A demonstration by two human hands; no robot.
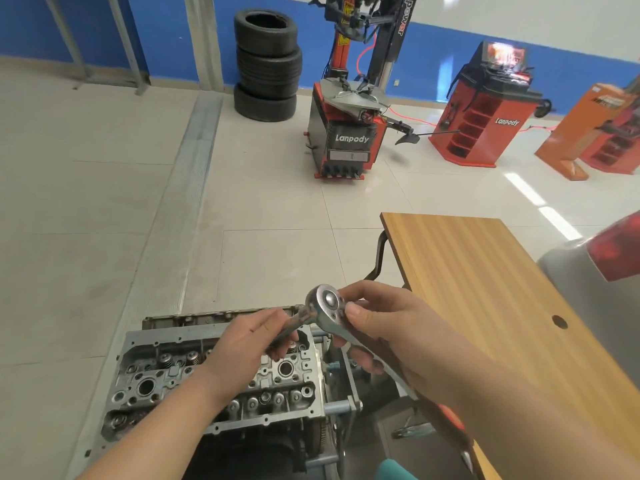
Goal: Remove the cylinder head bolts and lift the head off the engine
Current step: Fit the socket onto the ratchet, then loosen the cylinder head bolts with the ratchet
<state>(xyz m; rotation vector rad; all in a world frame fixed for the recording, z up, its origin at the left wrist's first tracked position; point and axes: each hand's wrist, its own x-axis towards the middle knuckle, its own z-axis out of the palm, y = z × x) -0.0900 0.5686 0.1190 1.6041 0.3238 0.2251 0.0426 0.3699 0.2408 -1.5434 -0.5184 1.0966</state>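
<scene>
Cylinder head [214, 379]: sits on top of the engine on a metal stand [341, 407], low in the view, left of the wooden table; valve springs and open round bores show on its upper face.
Ratchet wrench [325, 315]: held in the air above the right end of the cylinder head, its round head turned up toward the viewer, handle running down to the right.
Extension bar [289, 329]: a shiny rod slanting down-left from under the wrench head; whether it is fully seated cannot be told.
Right hand [384, 327]: curled round the wrench handle, thumb pressed on the face of the wrench head.
Left hand [247, 344]: fingers closed round the lower end of the extension bar, forearm crossing over the cylinder head.
Wooden table [485, 289]: just right of the stand, with a round hole near its right edge.
Tyre machine [349, 133]: red and black, well back on the tiled floor.
Stack of tyres [266, 64]: against the blue wall, left of the tyre machine.
Red cabinet [485, 112]: farther right.
</scene>
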